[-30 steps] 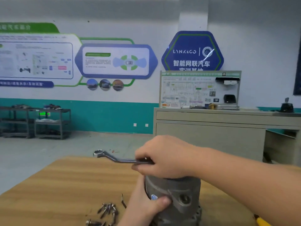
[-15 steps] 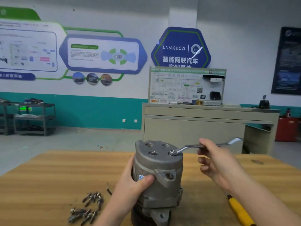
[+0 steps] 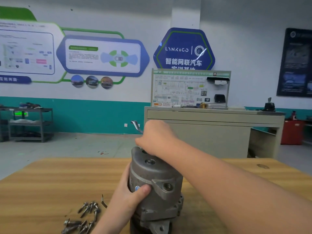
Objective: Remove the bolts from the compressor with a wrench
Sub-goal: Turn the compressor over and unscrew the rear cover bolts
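Wooden table (image 3: 42,186); compressor (image 3: 155,183) upright, left hand (image 3: 130,196) clasping; right hand (image 3: 157,135) clamped on wrench (image 3: 136,126) — pointing up-left

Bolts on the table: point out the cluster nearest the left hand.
The upper cluster, lying just left of the left hand; the other cluster sits lower and farther left.

Even, soft indoor light, moderately bright, source unseen; faint shadows only. Small white glare streak on blue wall sign (image 3: 184,49) at 1 o'clock. Motion blur on wrench (image 3: 136,126) tip; wall posters smeared and curved by wide-angle distortion toward 9 o'clock.
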